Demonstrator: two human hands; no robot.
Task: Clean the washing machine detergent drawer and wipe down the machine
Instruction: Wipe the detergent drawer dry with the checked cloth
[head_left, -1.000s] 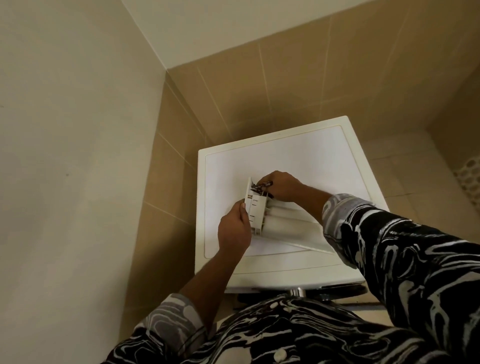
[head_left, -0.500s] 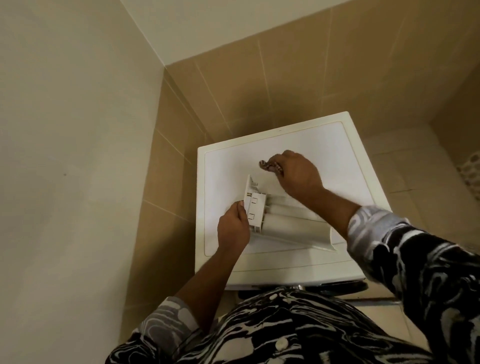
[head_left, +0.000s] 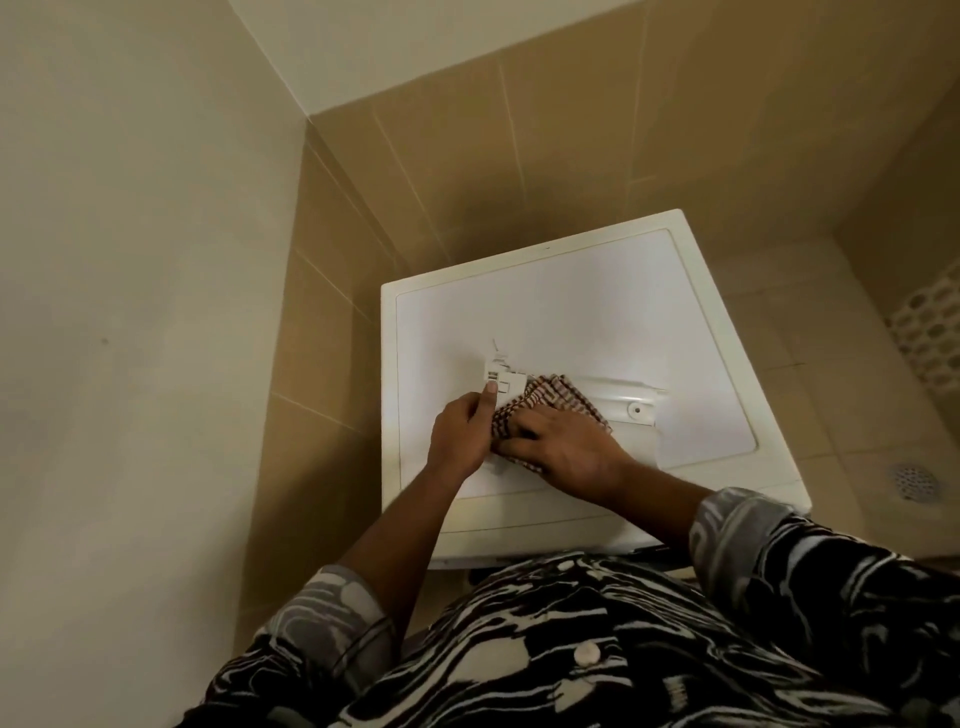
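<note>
The white detergent drawer (head_left: 618, 397) lies on the flat top of the white washing machine (head_left: 597, 296). My left hand (head_left: 460, 434) grips the drawer's left end, thumb up against its face. A brown and white striped cloth (head_left: 553, 397) is spread over the drawer's middle. My right hand (head_left: 566, 449) lies on the cloth and presses it down onto the drawer, fingers pointing left towards my left hand. The drawer's right part with a round cap (head_left: 636, 409) shows beyond the cloth.
The machine stands in a corner, with a plain wall on the left and beige tiles behind. On the tiled floor to the right are a round drain (head_left: 914, 475) and a white perforated basket (head_left: 930, 332).
My right hand came back from above the machine top and laid the cloth over the drawer. The drawer now lies flatter. My left hand keeps its hold on the left end.
</note>
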